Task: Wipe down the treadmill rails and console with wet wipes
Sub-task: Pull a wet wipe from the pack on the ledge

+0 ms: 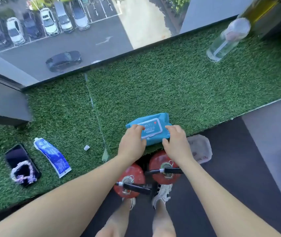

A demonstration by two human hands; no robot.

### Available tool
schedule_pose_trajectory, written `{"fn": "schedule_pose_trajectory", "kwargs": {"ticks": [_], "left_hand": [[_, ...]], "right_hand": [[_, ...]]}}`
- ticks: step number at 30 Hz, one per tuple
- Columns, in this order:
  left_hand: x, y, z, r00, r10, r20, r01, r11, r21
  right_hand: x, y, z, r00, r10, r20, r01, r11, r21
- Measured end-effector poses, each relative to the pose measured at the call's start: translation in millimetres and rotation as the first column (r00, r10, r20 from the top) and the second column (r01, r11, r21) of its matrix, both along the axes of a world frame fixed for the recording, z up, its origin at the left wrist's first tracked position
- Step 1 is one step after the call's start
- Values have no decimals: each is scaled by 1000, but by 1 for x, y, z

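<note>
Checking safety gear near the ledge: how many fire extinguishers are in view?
2. One fire extinguisher stands on the floor under the left forearm; the other is beside it, under the right wrist. None seems hidden.

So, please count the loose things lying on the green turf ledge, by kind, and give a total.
Wet wipes pack: 1
Phone: 1
Hair scrunchie: 1
Blue and white tube: 1
Small white cap: 1
Clear bottle: 1
Total: 6
</note>
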State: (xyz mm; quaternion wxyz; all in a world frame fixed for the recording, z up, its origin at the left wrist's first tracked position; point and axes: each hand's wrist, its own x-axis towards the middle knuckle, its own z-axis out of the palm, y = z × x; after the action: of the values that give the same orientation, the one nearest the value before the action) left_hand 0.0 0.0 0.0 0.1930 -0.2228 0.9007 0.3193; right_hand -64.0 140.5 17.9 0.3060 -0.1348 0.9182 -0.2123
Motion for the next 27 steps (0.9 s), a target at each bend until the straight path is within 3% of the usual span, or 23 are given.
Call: {"fn": "schedule_pose_trajectory", "kwargs": {"ticks": [7, 15, 20, 23, 27], "left_hand": [[-25, 15, -57, 999, 10, -32, -13, 996, -92], [-32, 20, -66, 999, -50, -5, 47, 974, -220], [-31, 12, -67, 997, -72, -6, 70, 983, -168], [-39, 6, -62, 993, 96, -74, -102, 992, -75], [-49, -13, -55, 961, 277, 5, -275, 955, 109]], "right_hand": [[-20, 0, -60, 999, 15, 31, -14, 999, -36], [-25, 12, -80, 996, 67, 66, -60, 993, -98], [-25, 15, -84, 996, 55, 71, -44, 988, -150], [-24, 19, -86, 995, 79, 62, -68, 985, -158], [-27, 20, -87, 993, 88, 75, -76, 984, -160]]}}
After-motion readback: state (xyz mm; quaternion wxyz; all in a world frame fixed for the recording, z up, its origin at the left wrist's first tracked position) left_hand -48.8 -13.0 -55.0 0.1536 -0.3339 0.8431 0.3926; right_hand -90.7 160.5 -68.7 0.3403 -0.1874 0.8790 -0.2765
